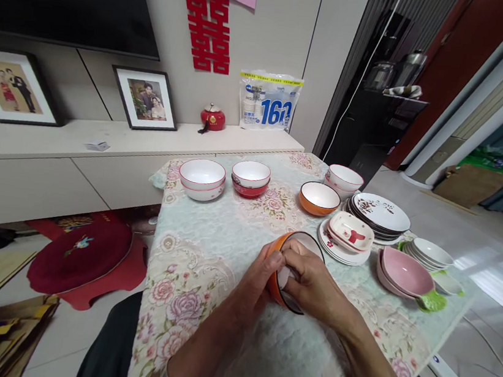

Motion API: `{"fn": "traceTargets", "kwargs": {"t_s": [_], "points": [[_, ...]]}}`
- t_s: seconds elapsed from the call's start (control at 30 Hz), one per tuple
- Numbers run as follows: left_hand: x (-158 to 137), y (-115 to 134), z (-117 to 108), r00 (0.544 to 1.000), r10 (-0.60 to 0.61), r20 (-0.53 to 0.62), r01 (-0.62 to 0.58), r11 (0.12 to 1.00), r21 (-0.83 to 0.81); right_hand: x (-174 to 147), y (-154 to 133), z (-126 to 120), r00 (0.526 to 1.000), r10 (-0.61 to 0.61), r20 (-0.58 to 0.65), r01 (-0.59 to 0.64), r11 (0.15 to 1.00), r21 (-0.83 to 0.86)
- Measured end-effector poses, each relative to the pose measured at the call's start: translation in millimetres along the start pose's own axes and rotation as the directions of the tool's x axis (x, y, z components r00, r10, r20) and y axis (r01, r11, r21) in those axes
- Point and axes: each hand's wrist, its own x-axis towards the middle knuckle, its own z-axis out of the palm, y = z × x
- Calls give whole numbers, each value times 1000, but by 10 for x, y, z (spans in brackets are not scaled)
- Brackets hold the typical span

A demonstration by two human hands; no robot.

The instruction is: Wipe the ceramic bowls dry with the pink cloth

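My left grip (pixel 263 271) clamps a tilted orange bowl (pixel 311 243) over the near part of the flower-patterned worktop (pixel 220 249); my right grip (pixel 311 277) curls inside it, its hold unclear. Work on this bowl seems midway; whether the surrounding dishes (pixel 381 210) are done, I cannot tell.

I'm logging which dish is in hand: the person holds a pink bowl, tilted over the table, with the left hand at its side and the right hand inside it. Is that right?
Not quite: the head view shows an orange bowl there, not a pink one. The rest holds: it is tilted over the table, left hand at its side, right hand inside.
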Motion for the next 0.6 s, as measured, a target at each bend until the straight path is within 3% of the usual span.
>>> {"fn": "traceTargets", "kwargs": {"t_s": [0.1,0.17,0.27,0.37,0.47,0.6], "points": [[4,-30,-11,993,-115,-16,114,992,-49,26,43,3,991,-118,-57,111,988,-108],[15,-27,-9,991,-127,-42,125,991,-48,35,68,7,992,-118,-43,104,963,-247],[23,8,14,995,-72,-74,71,997,-21,26,87,30,999,34,-31,-45,883,-467],[25,28,14,996,6,-89,-3,999,38,0,78,62,978,210,-19,-184,805,-565],[46,-2,-39,988,88,-124,-70,987,144,-20,39,59,954,293,59,-235,858,-457],[74,-39,-75,981,151,-118,-124,969,212,-13,-32,-25,959,248,139,-247,969,-30]]}}
